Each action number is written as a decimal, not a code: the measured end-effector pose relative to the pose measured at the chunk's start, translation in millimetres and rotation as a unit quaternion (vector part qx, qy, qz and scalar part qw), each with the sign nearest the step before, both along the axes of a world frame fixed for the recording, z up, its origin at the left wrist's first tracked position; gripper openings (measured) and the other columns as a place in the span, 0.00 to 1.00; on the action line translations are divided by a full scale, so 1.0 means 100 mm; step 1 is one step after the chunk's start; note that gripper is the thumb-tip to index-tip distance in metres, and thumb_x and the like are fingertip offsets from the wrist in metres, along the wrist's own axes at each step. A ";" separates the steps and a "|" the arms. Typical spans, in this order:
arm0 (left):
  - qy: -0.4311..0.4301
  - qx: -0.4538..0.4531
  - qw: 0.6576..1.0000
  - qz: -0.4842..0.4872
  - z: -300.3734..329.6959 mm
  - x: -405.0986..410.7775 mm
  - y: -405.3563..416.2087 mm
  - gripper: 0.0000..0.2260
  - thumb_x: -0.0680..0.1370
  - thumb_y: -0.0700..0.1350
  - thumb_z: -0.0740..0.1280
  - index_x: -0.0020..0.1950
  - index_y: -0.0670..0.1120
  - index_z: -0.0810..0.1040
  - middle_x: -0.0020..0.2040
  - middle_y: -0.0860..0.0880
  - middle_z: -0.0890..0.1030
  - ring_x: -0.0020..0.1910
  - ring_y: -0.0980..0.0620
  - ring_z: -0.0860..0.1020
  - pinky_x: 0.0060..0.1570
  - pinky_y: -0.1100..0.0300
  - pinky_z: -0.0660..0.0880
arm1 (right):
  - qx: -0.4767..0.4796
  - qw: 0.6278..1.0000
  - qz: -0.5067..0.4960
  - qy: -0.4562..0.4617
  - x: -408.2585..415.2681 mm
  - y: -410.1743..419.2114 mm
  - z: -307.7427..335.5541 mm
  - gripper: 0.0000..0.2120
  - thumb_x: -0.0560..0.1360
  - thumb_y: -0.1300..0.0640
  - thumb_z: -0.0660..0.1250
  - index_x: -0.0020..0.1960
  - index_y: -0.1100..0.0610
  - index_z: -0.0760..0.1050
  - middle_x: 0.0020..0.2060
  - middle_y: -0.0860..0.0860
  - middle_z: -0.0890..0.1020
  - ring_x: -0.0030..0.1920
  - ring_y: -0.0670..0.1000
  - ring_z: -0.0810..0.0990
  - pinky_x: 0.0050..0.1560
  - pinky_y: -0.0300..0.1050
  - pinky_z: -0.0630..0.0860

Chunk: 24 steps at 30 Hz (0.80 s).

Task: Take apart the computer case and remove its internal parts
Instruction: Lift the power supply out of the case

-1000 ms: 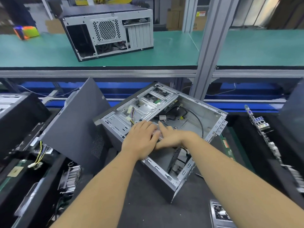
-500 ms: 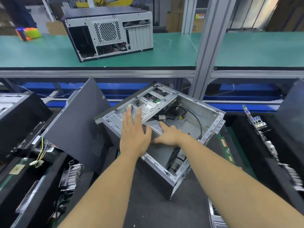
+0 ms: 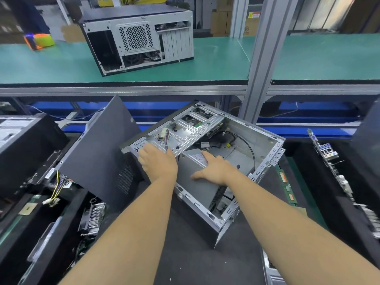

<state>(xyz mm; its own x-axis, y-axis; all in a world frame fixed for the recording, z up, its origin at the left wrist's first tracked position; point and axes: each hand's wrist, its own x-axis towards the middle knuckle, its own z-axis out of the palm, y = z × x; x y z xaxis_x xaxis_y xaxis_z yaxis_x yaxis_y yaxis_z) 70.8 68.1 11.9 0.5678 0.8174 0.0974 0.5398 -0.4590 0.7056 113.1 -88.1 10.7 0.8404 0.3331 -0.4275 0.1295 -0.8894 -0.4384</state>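
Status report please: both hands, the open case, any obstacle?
Left hand grips the drive cage edge. Right hand flat on the grey power supply, inside the open case. Black cable and plugs loose behind it.

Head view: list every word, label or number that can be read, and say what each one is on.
None can be read.
White label on the power supply in the open case: print too blurred.
Yellow and red sign at the back: characters too small.
Cardboard box below it: logo print unreadable.
Sticker on the black case at left: blurred.
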 end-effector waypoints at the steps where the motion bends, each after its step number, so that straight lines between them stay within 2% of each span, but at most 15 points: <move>1: 0.020 0.018 1.000 -0.002 0.01 0.00 0.03 0.24 0.78 0.51 0.72 0.65 0.39 0.70 0.66 0.39 0.72 0.66 0.38 0.70 0.67 0.46 0.68 | 0.000 1.000 0.000 0.000 0.01 0.00 0.00 0.51 0.62 0.28 0.68 0.78 0.37 0.47 0.72 0.55 0.64 0.70 0.62 0.66 0.67 0.61 0.67; 6: 0.105 0.127 0.986 -0.029 -0.01 -0.04 0.19 0.27 0.77 0.63 0.69 0.63 0.43 0.69 0.57 0.41 0.80 0.59 0.38 0.76 0.57 0.45 0.70 | 0.008 1.000 -0.002 0.003 0.03 -0.01 -0.01 0.50 0.62 0.29 0.69 0.78 0.36 0.49 0.72 0.56 0.65 0.69 0.61 0.68 0.67 0.60 0.68; 9: 0.122 0.163 0.973 -0.112 -0.04 -0.04 0.25 0.20 0.80 0.62 0.66 0.60 0.48 0.68 0.49 0.44 0.83 0.54 0.39 0.79 0.57 0.48 0.67 | 0.017 1.000 -0.005 0.009 0.06 -0.03 -0.01 0.50 0.62 0.30 0.69 0.78 0.37 0.49 0.71 0.56 0.66 0.68 0.61 0.69 0.67 0.60 0.68; 11: 0.079 0.113 0.978 -0.156 -0.03 -0.02 0.25 0.15 0.81 0.56 0.67 0.60 0.50 0.66 0.49 0.45 0.83 0.52 0.39 0.80 0.58 0.48 0.71 | 0.023 1.000 -0.005 0.010 0.06 -0.03 -0.02 0.50 0.62 0.30 0.69 0.78 0.37 0.50 0.71 0.56 0.66 0.68 0.61 0.69 0.66 0.60 0.69; 14: -0.023 -0.027 0.988 -0.149 0.08 0.06 0.25 0.15 0.81 0.48 0.70 0.60 0.53 0.65 0.50 0.46 0.81 0.48 0.42 0.80 0.51 0.48 0.78 | 0.025 1.000 -0.007 0.003 0.04 -0.05 -0.05 0.51 0.61 0.29 0.69 0.78 0.37 0.50 0.70 0.56 0.67 0.67 0.61 0.70 0.66 0.60 0.69; 17: -0.089 -0.122 0.983 -0.108 0.14 0.16 0.29 0.14 0.80 0.46 0.71 0.59 0.52 0.67 0.44 0.53 0.80 0.39 0.54 0.78 0.44 0.54 0.76 | 0.044 0.999 -0.020 0.013 0.06 -0.08 -0.07 0.52 0.61 0.30 0.70 0.78 0.38 0.50 0.72 0.57 0.65 0.68 0.62 0.69 0.66 0.60 0.69; 18: -0.095 -0.135 0.981 -0.101 0.13 0.19 0.29 0.13 0.80 0.46 0.71 0.58 0.50 0.69 0.43 0.54 0.79 0.38 0.57 0.77 0.43 0.56 0.73 | 0.048 0.999 -0.021 0.015 0.06 -0.08 -0.07 0.52 0.61 0.30 0.70 0.78 0.38 0.50 0.73 0.56 0.65 0.68 0.62 0.69 0.67 0.60 0.69; 20: -0.082 -0.138 0.981 -0.106 0.11 0.23 0.29 0.09 0.81 0.48 0.69 0.56 0.47 0.73 0.45 0.53 0.81 0.39 0.56 0.77 0.41 0.58 0.70 | 0.054 0.998 -0.023 0.023 0.08 -0.08 -0.07 0.52 0.60 0.30 0.70 0.78 0.38 0.51 0.73 0.56 0.65 0.68 0.61 0.70 0.67 0.59 0.70; 22: -0.054 -0.118 0.981 -0.145 0.06 0.25 0.28 0.08 0.82 0.50 0.67 0.54 0.46 0.77 0.46 0.52 0.84 0.40 0.52 0.78 0.38 0.58 0.68 | 0.059 0.998 -0.026 0.028 0.10 -0.09 -0.07 0.53 0.59 0.31 0.71 0.78 0.38 0.52 0.72 0.56 0.66 0.67 0.60 0.72 0.67 0.57 0.70; 24: -0.024 -0.090 0.977 -0.190 0.05 0.27 0.28 0.08 0.83 0.51 0.66 0.50 0.47 0.77 0.42 0.54 0.84 0.38 0.55 0.78 0.33 0.61 0.66 | 0.063 0.997 -0.028 0.033 0.11 -0.09 -0.08 0.52 0.60 0.32 0.72 0.78 0.38 0.52 0.72 0.56 0.66 0.66 0.60 0.72 0.66 0.56 0.71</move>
